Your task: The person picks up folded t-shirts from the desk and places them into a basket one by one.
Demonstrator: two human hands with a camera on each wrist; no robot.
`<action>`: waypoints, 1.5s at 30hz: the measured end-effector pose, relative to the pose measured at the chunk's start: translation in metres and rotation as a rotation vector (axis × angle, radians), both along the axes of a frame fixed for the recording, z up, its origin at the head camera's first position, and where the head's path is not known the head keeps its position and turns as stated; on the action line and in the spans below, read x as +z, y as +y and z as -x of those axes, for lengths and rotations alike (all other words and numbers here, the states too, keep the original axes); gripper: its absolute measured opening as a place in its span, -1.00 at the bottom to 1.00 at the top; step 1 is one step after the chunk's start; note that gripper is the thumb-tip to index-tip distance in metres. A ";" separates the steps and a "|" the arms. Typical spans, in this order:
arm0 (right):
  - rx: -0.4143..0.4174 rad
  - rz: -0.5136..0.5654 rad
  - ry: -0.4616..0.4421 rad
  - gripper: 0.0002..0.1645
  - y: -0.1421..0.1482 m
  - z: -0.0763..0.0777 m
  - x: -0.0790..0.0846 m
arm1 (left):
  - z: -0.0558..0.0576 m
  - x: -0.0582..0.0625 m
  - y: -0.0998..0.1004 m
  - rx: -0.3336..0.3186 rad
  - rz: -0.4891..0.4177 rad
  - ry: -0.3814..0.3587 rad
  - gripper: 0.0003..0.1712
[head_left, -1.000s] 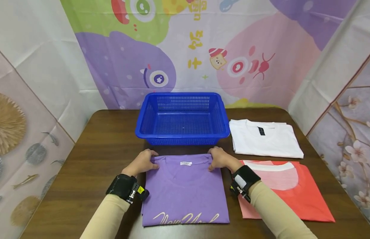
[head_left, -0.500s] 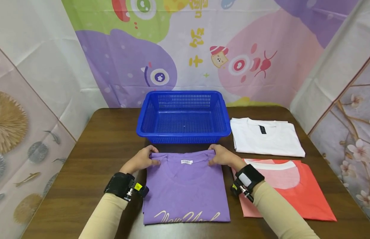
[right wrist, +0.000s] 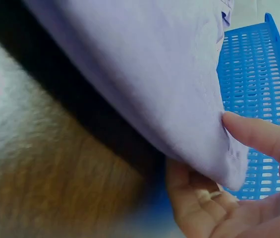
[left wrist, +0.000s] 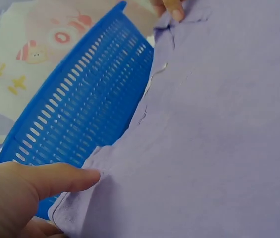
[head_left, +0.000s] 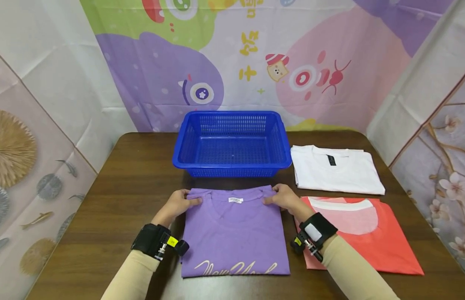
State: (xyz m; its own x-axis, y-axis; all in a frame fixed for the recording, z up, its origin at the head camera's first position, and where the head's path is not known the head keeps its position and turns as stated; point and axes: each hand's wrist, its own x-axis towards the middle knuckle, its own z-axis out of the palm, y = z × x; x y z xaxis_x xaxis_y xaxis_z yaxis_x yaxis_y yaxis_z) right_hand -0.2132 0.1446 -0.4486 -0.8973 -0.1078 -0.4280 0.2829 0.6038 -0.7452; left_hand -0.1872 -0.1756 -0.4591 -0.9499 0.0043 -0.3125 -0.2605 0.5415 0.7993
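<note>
A folded purple T-shirt [head_left: 236,237] with pale script lettering lies in front of me, its neckline and white label toward the back. My left hand [head_left: 177,206] pinches its far left corner, thumb on top and fingers beneath. At the far right corner my right hand [head_left: 288,200] grips the cloth the same way; the right wrist view shows the thumb [right wrist: 258,134] above the fabric and the fingers curled under it. The far edge of the shirt is raised off the table in the right wrist view. Just behind it stands a blue plastic basket [head_left: 232,171] with nothing inside.
To the right, a folded white T-shirt [head_left: 341,173] lies beside the basket. Nearer me is a folded red and pink T-shirt [head_left: 393,237], partly under my right forearm. The brown wooden table [head_left: 135,183] ends at a patterned cloth backdrop [head_left: 255,96].
Both hands have lifted the far corners of the purple T-shirt a little, and the right hand's grip has shifted slightly right. The head view has tilted slightly; the basket and other shirts stay put.
</note>
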 end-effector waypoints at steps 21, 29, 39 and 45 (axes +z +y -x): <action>-0.006 0.216 -0.148 -0.28 0.007 -0.025 0.005 | -0.042 0.003 0.003 0.000 -0.145 -0.050 -0.55; -0.029 0.210 -0.171 -0.33 0.006 -0.029 -0.002 | -0.048 -0.004 0.004 0.035 -0.246 -0.134 -0.58; -0.055 0.205 -0.116 -0.38 0.004 -0.031 -0.006 | -0.051 -0.011 0.006 0.081 -0.282 -0.112 -0.59; -0.038 0.208 -0.077 -0.36 0.003 -0.034 0.000 | -0.055 -0.007 0.008 0.118 -0.237 -0.072 -0.60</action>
